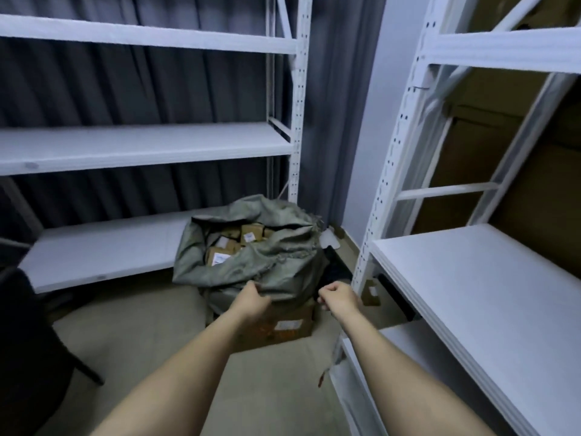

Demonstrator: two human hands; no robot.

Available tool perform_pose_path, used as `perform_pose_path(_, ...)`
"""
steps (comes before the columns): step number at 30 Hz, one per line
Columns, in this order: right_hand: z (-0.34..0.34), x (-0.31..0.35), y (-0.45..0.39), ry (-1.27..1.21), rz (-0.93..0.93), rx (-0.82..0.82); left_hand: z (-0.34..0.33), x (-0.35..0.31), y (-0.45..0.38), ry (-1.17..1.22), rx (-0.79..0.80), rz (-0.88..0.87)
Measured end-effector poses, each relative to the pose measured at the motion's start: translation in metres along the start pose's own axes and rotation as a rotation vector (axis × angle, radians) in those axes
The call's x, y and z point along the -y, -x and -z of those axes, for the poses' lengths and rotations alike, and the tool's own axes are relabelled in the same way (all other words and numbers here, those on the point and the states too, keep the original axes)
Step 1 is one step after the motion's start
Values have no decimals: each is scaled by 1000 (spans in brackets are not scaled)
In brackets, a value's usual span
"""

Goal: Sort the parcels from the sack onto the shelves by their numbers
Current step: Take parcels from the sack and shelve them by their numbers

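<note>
- Barely starting: left hand pinching the near rim of the sack, fingers curled over the grey-green fabric.
- Curling loosely just beside the sack's near right edge, right hand; perhaps holding a dark cord or strap, though too blurred to tell.
- Sitting on the floor in the corner between the two racks, mouth gaping open and leaning against the left rack's bottom shelf.
- Showing inside: many brown parcels with white labels, piled near the top; numbers unreadable.
- Lying under the sack's near edge, a larger cardboard box with a label.
- Resting on the floor under the right rack's low shelf, one small carton.
- Showing no parcels on any visible board of the left rack or the right one.
- Judging by that: sorting apparently not yet begun, nearly the whole sackful remaining to be lifted out, read and placed.
</note>
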State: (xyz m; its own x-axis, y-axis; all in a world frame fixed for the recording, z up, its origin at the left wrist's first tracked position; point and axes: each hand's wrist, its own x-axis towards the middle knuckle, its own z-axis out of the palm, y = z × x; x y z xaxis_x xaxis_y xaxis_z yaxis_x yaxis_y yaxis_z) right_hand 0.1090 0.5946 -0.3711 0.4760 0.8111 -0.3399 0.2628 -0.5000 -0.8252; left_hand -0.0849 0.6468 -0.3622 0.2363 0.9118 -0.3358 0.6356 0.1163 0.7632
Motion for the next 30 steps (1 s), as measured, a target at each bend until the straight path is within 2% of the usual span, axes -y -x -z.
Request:
perform_pose_path(3, -10, 38, -61, 9, -5, 41, 25, -10, -54, 48, -1, 30)
perform_pose_path(9, -38, 110, -156, 50, 25, 107, 63, -22, -150, 114, -104, 106)
perform_pose_path(18, -129, 161, -288, 214, 19, 236, 112, -5, -310, 62, 15, 157)
perform_pose_path(22, -168, 168, -349, 364, -23, 291, 127, 9, -393, 46, 97, 157)
perform_pose_path(25, -195, 168, -390, 581, -62, 321, 128, 23, -448, 15, 195, 175)
perform_pose_path(30, -231, 161, -447, 1052, 143, 336, 108, 53, -516, 15, 252, 236)
